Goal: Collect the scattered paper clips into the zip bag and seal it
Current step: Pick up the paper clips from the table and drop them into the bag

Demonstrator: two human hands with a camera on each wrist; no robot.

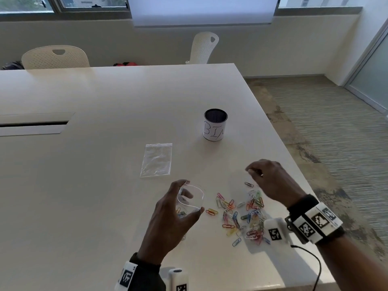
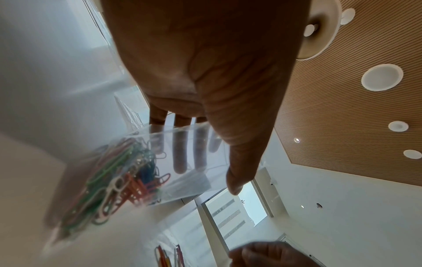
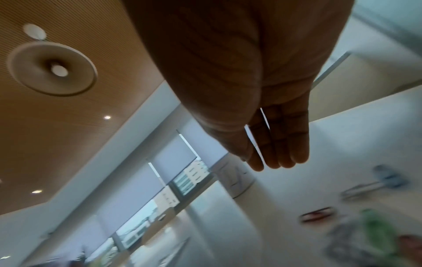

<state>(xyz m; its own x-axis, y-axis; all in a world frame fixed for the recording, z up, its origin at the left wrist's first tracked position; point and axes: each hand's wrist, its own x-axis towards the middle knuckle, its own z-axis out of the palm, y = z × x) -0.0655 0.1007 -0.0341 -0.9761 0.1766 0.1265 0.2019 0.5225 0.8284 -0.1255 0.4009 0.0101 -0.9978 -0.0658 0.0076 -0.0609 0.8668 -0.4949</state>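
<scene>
My left hand (image 1: pixel 193 196) grips an open clear zip bag (image 1: pixel 198 193) just above the table, thumb on one side and fingers on the other. In the left wrist view the zip bag (image 2: pixel 182 144) has several coloured paper clips (image 2: pixel 118 177) bunched at its bottom. A scattered pile of paper clips (image 1: pixel 243 215) lies on the table to the right of the bag. My right hand (image 1: pixel 251 172) hovers over the far side of the pile. In the right wrist view my right hand (image 3: pixel 255 160) has its fingers straight and close together, with nothing seen in them.
A second clear zip bag (image 1: pixel 156 160) lies flat on the white table (image 1: pixel 84 185), beyond my left hand. A white cup marked BIN (image 1: pixel 215 124) stands further back. The table's right edge runs close to the pile. White chairs (image 1: pixel 55 57) stand at the far side.
</scene>
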